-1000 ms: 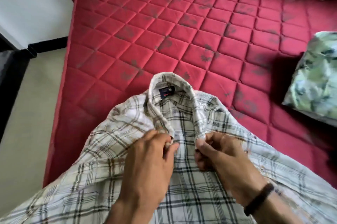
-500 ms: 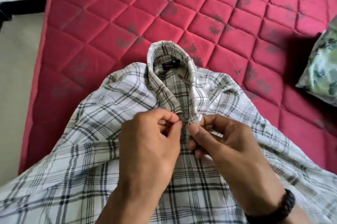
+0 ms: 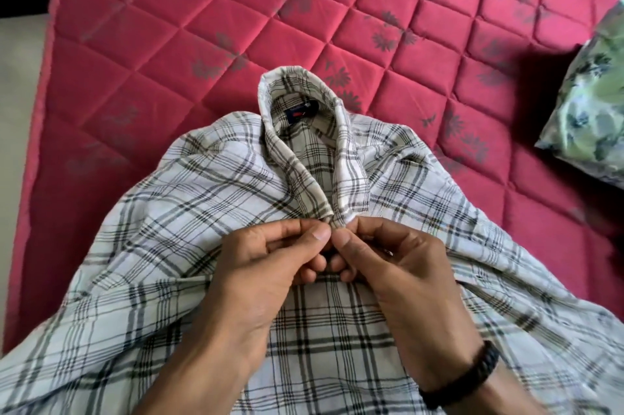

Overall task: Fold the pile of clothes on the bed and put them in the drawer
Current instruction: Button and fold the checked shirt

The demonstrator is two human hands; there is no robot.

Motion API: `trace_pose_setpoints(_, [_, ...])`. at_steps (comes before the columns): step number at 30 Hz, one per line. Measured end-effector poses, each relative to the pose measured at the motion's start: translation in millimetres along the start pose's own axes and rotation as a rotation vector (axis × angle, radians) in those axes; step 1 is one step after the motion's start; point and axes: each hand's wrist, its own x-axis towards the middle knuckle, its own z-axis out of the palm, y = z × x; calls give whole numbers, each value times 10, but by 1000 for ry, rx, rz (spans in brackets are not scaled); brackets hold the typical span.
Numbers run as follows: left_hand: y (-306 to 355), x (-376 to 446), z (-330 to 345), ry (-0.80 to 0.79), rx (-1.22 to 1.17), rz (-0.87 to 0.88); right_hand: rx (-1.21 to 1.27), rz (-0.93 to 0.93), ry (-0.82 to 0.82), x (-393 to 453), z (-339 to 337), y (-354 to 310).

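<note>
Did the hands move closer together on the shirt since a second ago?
Yes. The left hand and right hand have closed in until their fingertips meet, just under the collar of the plaid shirt. Before, a strip of shirt showed between them.

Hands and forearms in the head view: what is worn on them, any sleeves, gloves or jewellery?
Both hands are bare: the left hand and right hand show no gloves. No sleeves reach the visible forearms. The right wrist carries a black braided bracelet.
</note>
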Motion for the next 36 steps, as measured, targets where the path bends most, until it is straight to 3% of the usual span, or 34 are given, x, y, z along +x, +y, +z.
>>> trace_pose_setpoints(5, [-14, -22, -51, -10, 46, 19, 15, 27, -56, 13, -52, -1])
trace_pose_setpoints(9, [-43, -13, -43, 92, 234, 183, 89, 104, -133, 43, -123, -44])
trace_pose_setpoints(16, [17, -30, -102, 3, 344, 222, -18, -23, 36, 8, -31, 40])
trace_pose_setpoints(21, [10, -92, -27, 61, 489, 388, -89, -92, 77, -1, -13, 119])
trace_pose_setpoints(25, [-44, -136, 38, 120, 435, 542, -35, -84, 40, 26, -16, 108])
trace_pose_setpoints(28, [-37, -90, 17, 172, 333, 536, 53, -87, -1, 50, -17, 59])
trace_pose_setpoints(33, [-26, -3, -53, 104, 125, 430, -540, -512, 110, 5, 16, 20])
trace_pose_setpoints(36, [-12, 54, -126, -7, 91, 383, -742, -649, 94, 2, -10, -29])
